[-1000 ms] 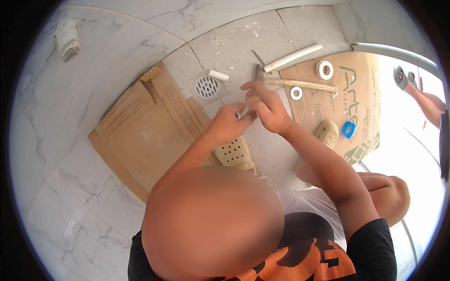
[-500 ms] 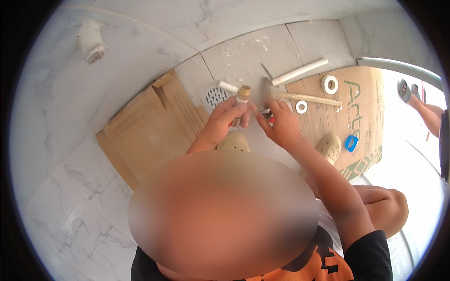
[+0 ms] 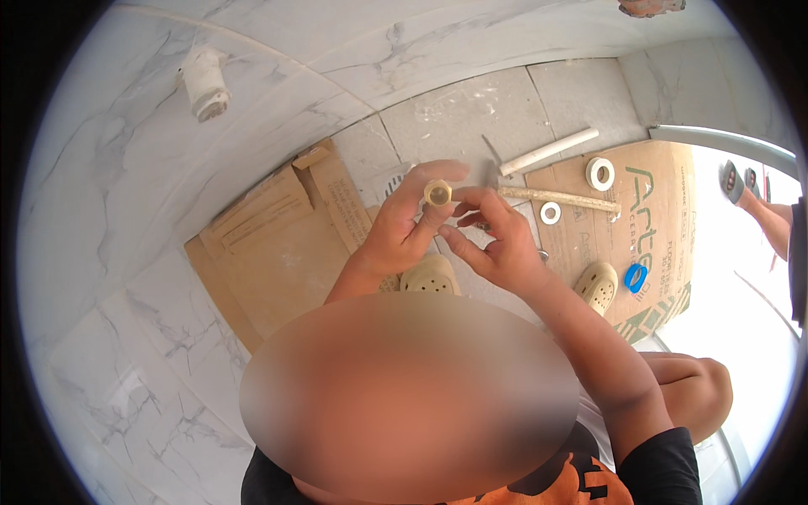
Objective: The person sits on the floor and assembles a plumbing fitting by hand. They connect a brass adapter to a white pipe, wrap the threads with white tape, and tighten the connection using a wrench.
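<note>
While the left hand (image 3: 394,231) grips a brass fitting (image 3: 438,194), apparently to steady it, I cannot tell whether the right hand (image 3: 507,251), fingers curled, holds anything.

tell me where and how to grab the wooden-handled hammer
Probably best by its wooden handle, toward the end away from the dark head, coming from above on the person's near side. The handle is long and slim, lying out over the cardboard, with the larger white roll close on its far side.
</note>
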A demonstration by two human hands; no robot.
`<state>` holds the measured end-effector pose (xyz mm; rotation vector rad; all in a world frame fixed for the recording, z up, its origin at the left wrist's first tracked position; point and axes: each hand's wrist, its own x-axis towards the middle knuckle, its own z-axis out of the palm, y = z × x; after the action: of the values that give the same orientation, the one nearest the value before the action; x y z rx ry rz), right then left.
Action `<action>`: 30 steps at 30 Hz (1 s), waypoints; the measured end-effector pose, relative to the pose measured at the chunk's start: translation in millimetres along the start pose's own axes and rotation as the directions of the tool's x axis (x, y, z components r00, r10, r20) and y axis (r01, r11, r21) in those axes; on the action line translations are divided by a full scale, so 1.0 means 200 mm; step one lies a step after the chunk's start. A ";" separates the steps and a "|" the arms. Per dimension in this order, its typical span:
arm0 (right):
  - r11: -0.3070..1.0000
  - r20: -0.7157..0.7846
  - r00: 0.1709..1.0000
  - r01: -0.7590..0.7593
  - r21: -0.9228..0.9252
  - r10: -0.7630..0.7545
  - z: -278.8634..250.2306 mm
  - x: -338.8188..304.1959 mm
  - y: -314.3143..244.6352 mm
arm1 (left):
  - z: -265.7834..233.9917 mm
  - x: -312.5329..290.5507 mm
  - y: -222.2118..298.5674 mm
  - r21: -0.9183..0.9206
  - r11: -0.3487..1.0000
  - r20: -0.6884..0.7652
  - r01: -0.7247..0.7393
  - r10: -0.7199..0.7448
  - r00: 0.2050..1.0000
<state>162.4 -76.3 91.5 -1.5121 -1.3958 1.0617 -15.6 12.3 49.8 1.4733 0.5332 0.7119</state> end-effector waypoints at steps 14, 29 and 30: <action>0.999 0.012 1.000 0.000 -0.034 0.000 -0.01 -0.01 -0.04 | -0.01 0.01 -0.03 0.113 0.970 0.061 -0.213 0.207 0.976; 0.996 -0.020 0.996 0.091 -0.017 -0.092 -0.02 0.03 -0.07 | -0.01 0.01 -0.02 0.012 0.959 -0.070 -0.283 0.283 0.957; 0.996 -0.019 0.996 0.092 -0.017 -0.092 -0.02 0.03 -0.07 | -0.01 0.01 -0.02 0.004 0.963 -0.062 -0.270 0.270 0.961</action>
<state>161.3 -69.3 105.6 -1.4515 -1.4492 0.9787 -15.3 16.1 45.8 1.5404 0.3791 0.9750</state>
